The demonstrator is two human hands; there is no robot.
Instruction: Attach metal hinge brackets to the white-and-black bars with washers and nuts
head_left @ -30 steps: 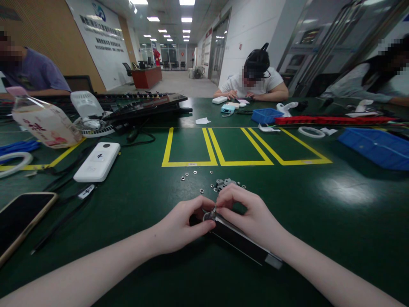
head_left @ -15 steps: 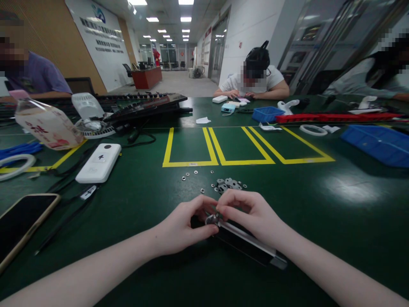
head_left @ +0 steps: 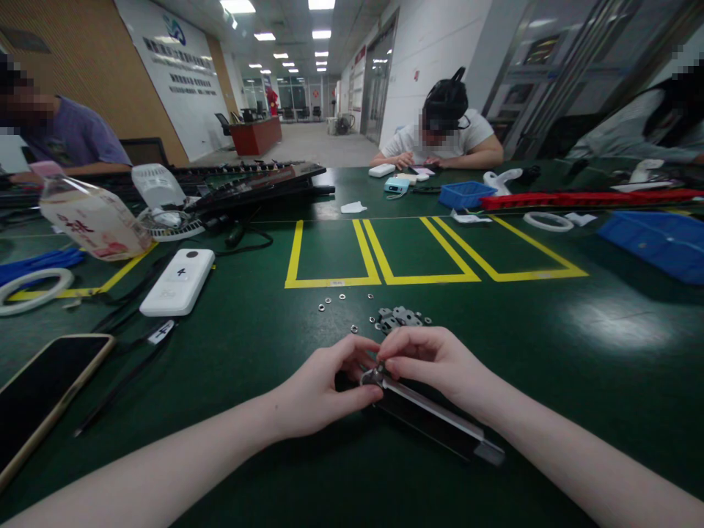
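Observation:
A long, narrow black-and-silver rail-like part (head_left: 440, 422) lies slanted in front of me, its near end pointing to the lower right. My left hand (head_left: 322, 385) is closed around its far end, thumb on the near side and fingers behind. A small shiny metal fitting (head_left: 374, 376) shows at that end, between the thumb and fingers. Just above the fitting, my right hand (head_left: 440, 359) pinches a tiny metal piece whose exact kind is hidden by the fingertips. Beyond both hands sit a pile of small grey metal plates (head_left: 400, 318) and several loose nuts or rings (head_left: 354, 329).
Yellow tape outlines (head_left: 333, 281) mark the green table (head_left: 247, 315). On the left are a phone (head_left: 49, 389), a white power bank (head_left: 179, 282) and a bottle (head_left: 93, 220). Blue trays (head_left: 654, 246) stand to the right. A person (head_left: 440, 139) works across the table.
The whole view has shifted slightly, so things appear a little further right. Both hands keep nearly the same hold at the rail's end; the right fingertips have moved only slightly.

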